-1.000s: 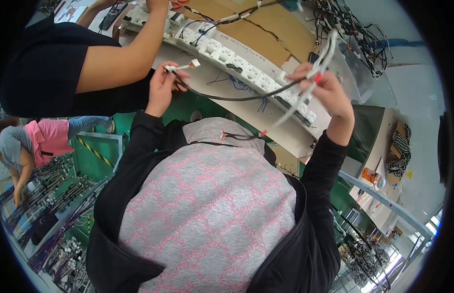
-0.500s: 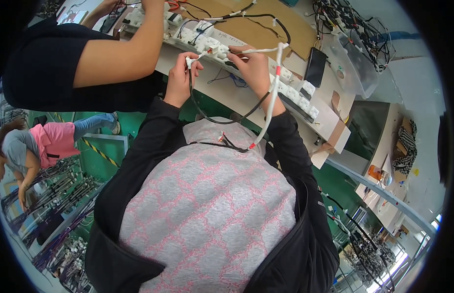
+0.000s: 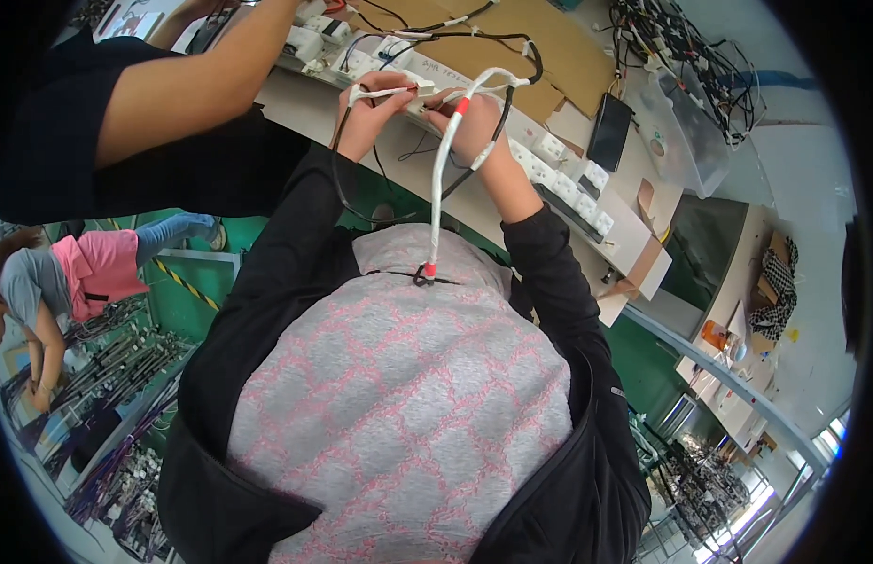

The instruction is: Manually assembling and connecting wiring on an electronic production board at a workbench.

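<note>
Both of my hands are raised over the near edge of the bench, working on one wire harness [image 3: 443,169]. It has black cable and a white-wrapped branch with red bands, which loops over my right wrist and hangs against my shirt. My left hand [image 3: 365,120] is closed, pinching a thin white-sleeved branch of the harness. A small white connector [image 3: 425,87] shows between the fingertips of the two hands. My right hand [image 3: 476,127] is closed around another end of the harness, and its fingertips are partly hidden behind the white branch.
A row of white socket-like fixtures [image 3: 568,193] runs along the bench [image 3: 413,150]. Beyond lie cardboard [image 3: 559,56], a black phone [image 3: 609,132] and a clear plastic bin [image 3: 676,141] beneath tangled cables. At my left, a co-worker's arm [image 3: 187,94] reaches across; another person bends over harnesses farther off.
My hands have come closer together, the left moving right toward the connector. The white branch has swung left across my right hand. The co-worker's arm has shifted left.
</note>
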`<state>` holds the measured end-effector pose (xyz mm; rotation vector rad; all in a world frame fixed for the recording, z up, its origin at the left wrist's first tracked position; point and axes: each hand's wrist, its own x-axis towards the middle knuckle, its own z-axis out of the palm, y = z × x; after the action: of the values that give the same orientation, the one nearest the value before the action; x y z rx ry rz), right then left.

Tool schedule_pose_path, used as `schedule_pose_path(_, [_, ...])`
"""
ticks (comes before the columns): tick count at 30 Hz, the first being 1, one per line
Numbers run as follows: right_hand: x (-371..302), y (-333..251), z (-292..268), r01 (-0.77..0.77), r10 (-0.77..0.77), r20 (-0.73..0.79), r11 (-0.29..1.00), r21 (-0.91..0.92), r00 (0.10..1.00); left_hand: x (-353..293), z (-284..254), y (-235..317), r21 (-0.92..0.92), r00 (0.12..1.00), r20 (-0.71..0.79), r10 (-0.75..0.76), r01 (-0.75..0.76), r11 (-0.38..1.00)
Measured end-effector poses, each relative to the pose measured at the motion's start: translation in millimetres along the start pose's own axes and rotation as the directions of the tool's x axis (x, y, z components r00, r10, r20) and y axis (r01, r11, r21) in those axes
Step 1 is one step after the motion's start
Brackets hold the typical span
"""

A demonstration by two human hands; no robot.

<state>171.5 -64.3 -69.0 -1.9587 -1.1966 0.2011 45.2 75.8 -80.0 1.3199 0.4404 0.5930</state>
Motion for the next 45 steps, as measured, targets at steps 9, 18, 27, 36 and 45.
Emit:
schedule_pose_path(9, [15, -29, -24, -0.130, 0.149, 0.187, 0.986, -0.108, 0.971, 15, -36, 68, 0.600, 0.846, 0.486, 0.219, -0.506, 0.620])
schedule_pose_path(18, [22, -27, -7, -0.086, 0.151, 0.257, 0.965, -0.249, 0.955, 28, -16, 68, 0.759, 0.793, 0.600, -0.108, -0.520, 0.392])
schedule_pose_path(27, [39, 28, 6, -0.351, 0.339, 0.428, 0.935, -0.052, 0.838, 34, -35, 48, 0.876, 0.923, 0.386, 0.001, -0.367, 0.312])
schedule_pose_path(36, [-21, -16, -4, -0.013, 0.018, 0.019, 0.973, -0.231, 1.000, 33, -46, 22, 0.943, 0.810, -0.055, -0.584, 0.235, 0.237])
schedule_pose_path(45, [-153, -57, -43, -0.430, -0.055, 0.573, 0.604, 0.671, 0.818, -5, -41, -26, -0.103, 0.792, 0.081, -0.605, 0.611, 0.785])
